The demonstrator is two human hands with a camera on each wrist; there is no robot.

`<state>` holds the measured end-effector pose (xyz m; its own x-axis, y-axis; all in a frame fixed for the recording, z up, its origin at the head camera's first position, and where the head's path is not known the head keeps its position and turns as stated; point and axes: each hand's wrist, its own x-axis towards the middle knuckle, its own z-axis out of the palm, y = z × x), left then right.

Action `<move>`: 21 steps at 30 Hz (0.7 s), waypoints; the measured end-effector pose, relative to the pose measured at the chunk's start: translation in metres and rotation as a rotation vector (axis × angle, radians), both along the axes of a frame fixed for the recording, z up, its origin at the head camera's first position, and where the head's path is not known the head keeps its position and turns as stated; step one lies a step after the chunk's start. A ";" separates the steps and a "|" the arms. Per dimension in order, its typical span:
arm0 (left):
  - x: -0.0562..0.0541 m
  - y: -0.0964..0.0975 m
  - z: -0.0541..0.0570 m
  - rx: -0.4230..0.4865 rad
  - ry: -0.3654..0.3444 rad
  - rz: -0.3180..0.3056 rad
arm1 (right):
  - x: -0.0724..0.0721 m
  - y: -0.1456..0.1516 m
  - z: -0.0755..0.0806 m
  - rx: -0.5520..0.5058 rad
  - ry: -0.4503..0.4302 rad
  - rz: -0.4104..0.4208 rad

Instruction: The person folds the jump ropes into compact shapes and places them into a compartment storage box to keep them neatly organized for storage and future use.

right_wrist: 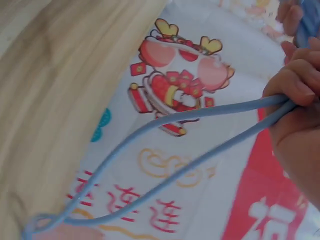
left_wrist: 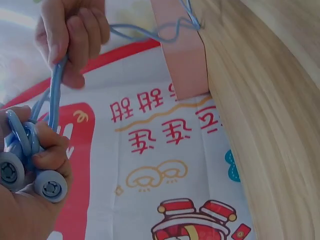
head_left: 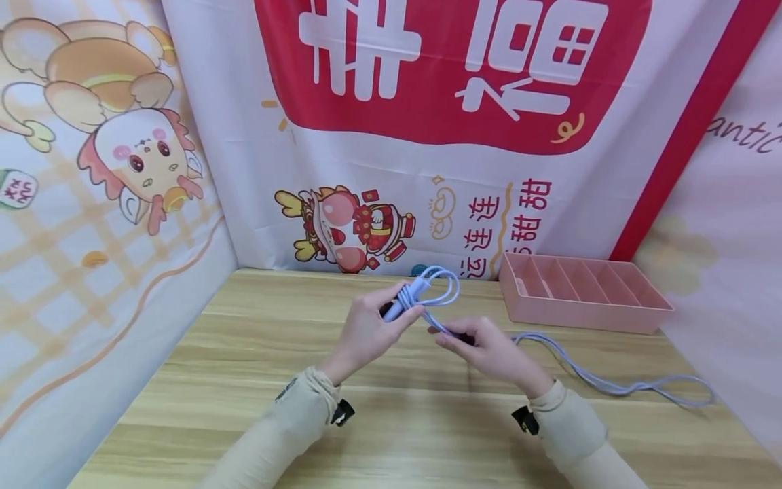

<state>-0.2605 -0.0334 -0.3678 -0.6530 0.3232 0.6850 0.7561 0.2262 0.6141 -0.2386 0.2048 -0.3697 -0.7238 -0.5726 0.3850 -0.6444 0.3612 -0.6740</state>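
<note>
My left hand (head_left: 368,327) grips the two handles of a light blue jump rope (head_left: 415,289) above the table. Some cord is wound around the handles, and loops stick out past them. Both round handle ends (left_wrist: 50,186) face the camera in the left wrist view. To the right, my right hand (head_left: 491,348) holds the doubled cord, its fingers curled round it. Between the hands the cord runs fairly straight. Beyond the right hand, two strands of cord (right_wrist: 185,117) hang down and trail across the table to a bend at the right.
A pink divided box (head_left: 589,314) with several compartments stands at the back right, against the printed cloth (head_left: 464,149). Another patterned cloth (head_left: 73,285) hangs along the left side. The wooden table (head_left: 244,353) lies beneath both hands.
</note>
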 end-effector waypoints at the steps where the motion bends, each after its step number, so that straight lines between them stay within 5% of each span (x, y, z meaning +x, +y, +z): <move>1: -0.001 -0.001 -0.001 -0.008 0.016 0.015 | 0.003 -0.002 0.001 0.024 0.017 0.000; 8: -0.004 -0.004 -0.003 -0.169 0.176 0.050 | 0.014 -0.008 0.008 0.117 0.108 -0.070; 14: 0.001 -0.004 -0.003 -0.340 0.165 0.038 | 0.018 -0.013 0.009 0.201 0.211 -0.141; 21: 0.003 0.001 -0.009 -0.469 0.186 0.058 | 0.021 -0.018 0.009 0.202 0.228 -0.179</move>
